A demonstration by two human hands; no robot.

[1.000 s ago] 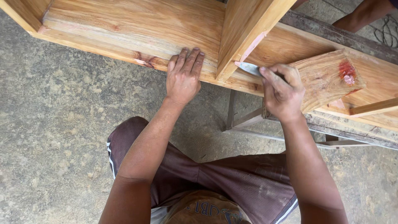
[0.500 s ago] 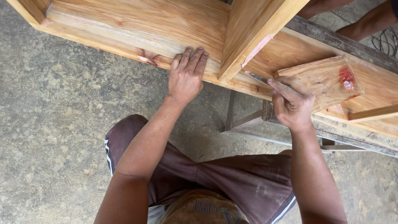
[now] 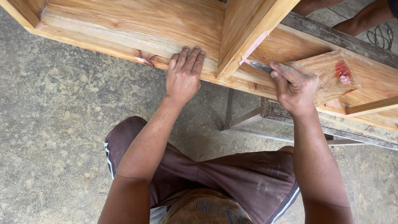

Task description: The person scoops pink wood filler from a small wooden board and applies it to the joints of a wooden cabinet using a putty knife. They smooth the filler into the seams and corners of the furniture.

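The left hand (image 3: 183, 79) lies flat, fingers spread and grasping nothing, pressing down on the front rail of a wooden frame (image 3: 124, 25). It sits just left of where an upright divider (image 3: 244, 29) meets that rail. The right hand (image 3: 296, 89) is clenched around a putty knife (image 3: 257, 65), whose metal blade points left, with its tip touching the foot of the divider, where a pale pink streak of filler (image 3: 253, 45) runs along the edge. Just behind the right hand, a small board (image 3: 327, 79) rests on the frame with a dab of red filler (image 3: 343, 72) on it, serving as a palette.

The frame rests on a metal stand (image 3: 248, 118) above a concrete floor (image 3: 54, 124). Another person's limbs (image 3: 365, 16) show at the top right, well apart from the work.

The step in hand looks like filling the joint between divider and rail: the blade is at the seam, working paste into it. The next move seems to call for a steady draw of the blade along the seam, held at a shallow tilt so the filler packs in and the excess is scraped flush. The flat left hand needs to hold the frame firm. When the blade runs dry, more paste lies close by on the board.
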